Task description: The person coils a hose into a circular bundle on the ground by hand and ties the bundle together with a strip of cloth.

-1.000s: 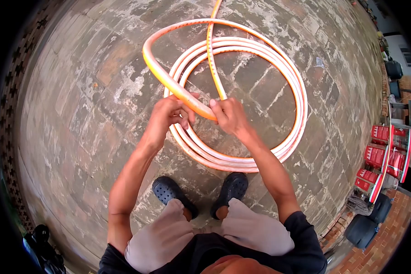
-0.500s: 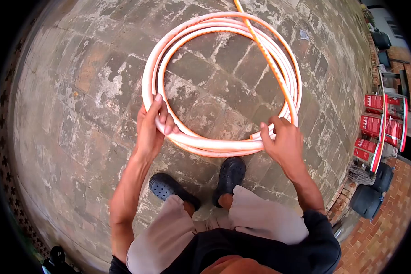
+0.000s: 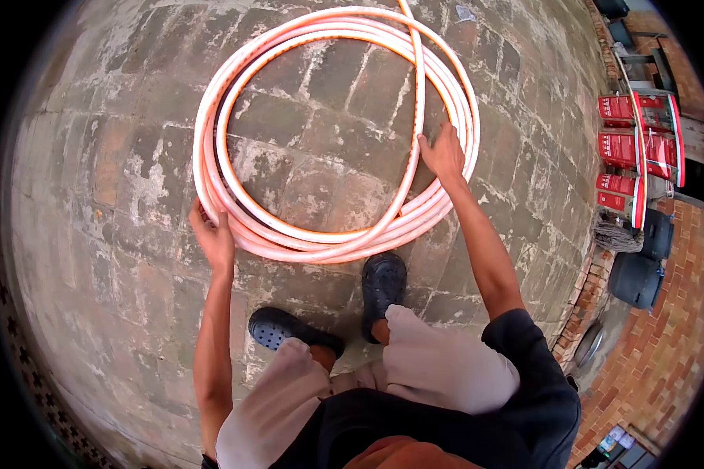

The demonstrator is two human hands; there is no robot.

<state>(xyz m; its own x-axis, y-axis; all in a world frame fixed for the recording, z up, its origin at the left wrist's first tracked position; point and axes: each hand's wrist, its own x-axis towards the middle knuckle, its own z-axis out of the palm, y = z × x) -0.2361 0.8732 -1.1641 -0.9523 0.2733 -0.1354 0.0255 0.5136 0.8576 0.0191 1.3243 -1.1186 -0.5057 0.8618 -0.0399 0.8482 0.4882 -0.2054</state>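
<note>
An orange and white hose lies on the paving in a round coil of several loops. One length of it crosses the right part of the ring and runs off the top edge of the view. My left hand is at the coil's lower left, thumb and fingers apart around the outer loops. Inside the ring on the right, my right hand has its thumb and fingers spread, with the thumb beside the crossing length and the fingertips near the right-hand loops.
Dark clogs are on my feet just below the coil. Red boxes on a rack, a bundle of grey rope and dark containers stand along the right side, beside brick paving.
The lifted loop has gone down onto the coil. My left hand has loosened at the lower left; my right hand has moved up and opened beside the crossing length.
</note>
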